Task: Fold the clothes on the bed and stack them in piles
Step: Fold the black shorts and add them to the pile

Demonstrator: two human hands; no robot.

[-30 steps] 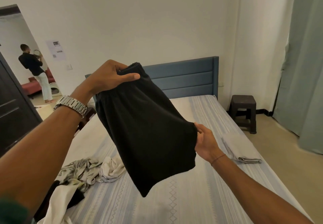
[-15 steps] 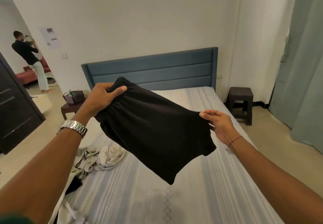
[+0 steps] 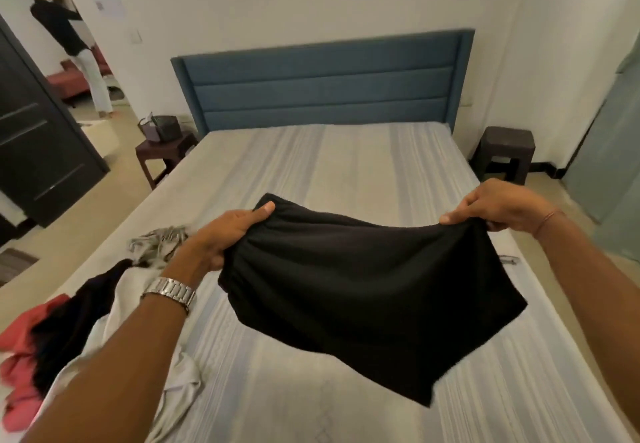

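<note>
A pair of black shorts point(image 3: 367, 290) hangs folded above the striped bed point(image 3: 311, 172), stretched between my two hands. My left hand point(image 3: 225, 235) grips its gathered waistband end, thumb on top. My right hand point(image 3: 498, 207) pinches the opposite upper corner. A heap of unfolded clothes lies on the bed's left side: a white garment point(image 3: 138, 304), a black one point(image 3: 69, 325), a red one point(image 3: 20, 356) and a grey patterned one point(image 3: 159, 238). The edge of a folded grey item point(image 3: 509, 260) peeks out behind the shorts at the right.
A blue headboard point(image 3: 322, 79) stands at the far end. A dark side table point(image 3: 162, 155) with a basket is on the left, a dark stool point(image 3: 505, 152) on the right. A person stands in the doorway point(image 3: 76, 44) beyond the open dark door.
Both hands have brought the shorts down from face height toward the bed and spread them wider and flatter. My view tilted down, showing more of the clothes heap.
</note>
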